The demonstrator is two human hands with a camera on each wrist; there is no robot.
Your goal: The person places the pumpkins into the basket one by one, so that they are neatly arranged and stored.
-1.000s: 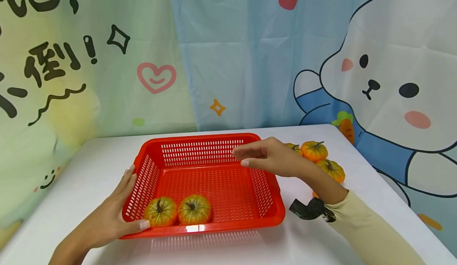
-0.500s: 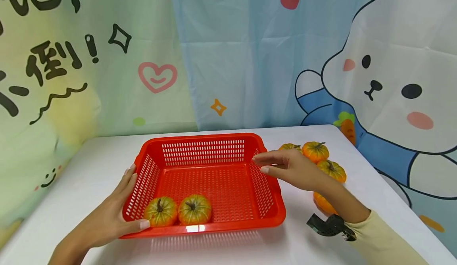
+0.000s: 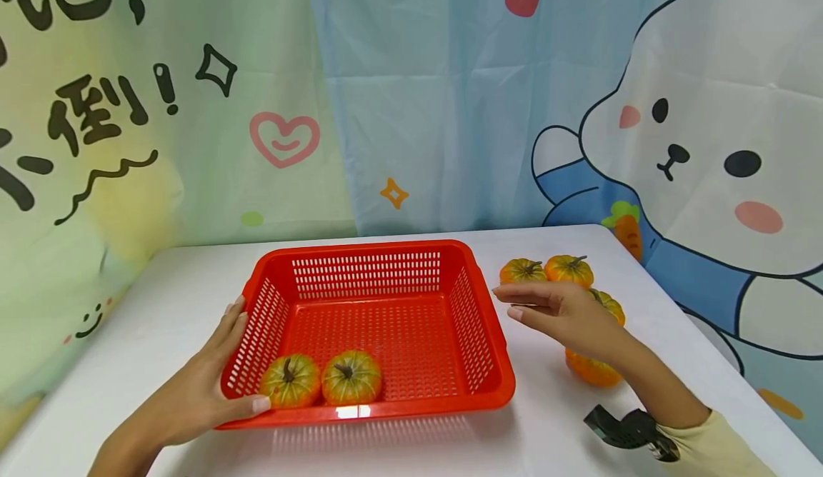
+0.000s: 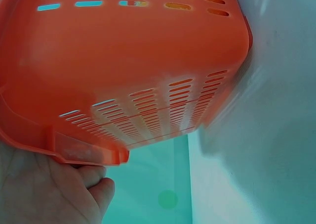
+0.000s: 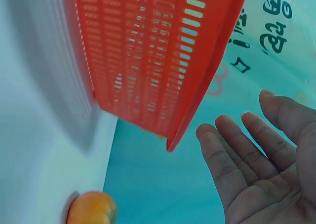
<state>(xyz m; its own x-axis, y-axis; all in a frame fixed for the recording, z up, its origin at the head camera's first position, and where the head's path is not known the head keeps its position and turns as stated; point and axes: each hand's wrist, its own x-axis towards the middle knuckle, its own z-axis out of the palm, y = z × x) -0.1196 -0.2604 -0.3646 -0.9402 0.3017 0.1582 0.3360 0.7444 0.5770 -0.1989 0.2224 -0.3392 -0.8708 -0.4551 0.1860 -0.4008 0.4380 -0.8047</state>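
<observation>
A red plastic basket [image 3: 379, 247] with slotted walls sits on the table. My left hand [image 3: 186, 391] holds its left side, thumb over the near rim; in the left wrist view the fingers reach under the rim [image 4: 89, 152]. Inside, at the near-left corner, lie a green-and-orange pumpkin [image 3: 291, 383] and a similar pumpkin [image 3: 351, 378] beside it. My right hand [image 3: 566, 316] hovers right of the basket, fingers extended and palm bare in the right wrist view. Behind and below it are an orange-green pumpkin [image 3: 522, 270], an orange pumpkin [image 3: 569, 270] and others, partly hidden by the hand.
The white table [image 3: 154, 305] runs back to a printed curtain [image 3: 411, 106]. A black wrist camera [image 3: 630, 430] is strapped to my right wrist. One more pumpkin [image 3: 591, 370] lies under the right forearm, close to the basket's right side.
My right hand has moved right, from above the basket to outside its right wall near the pumpkins. The left hand, basket and its two pumpkins stay put.
</observation>
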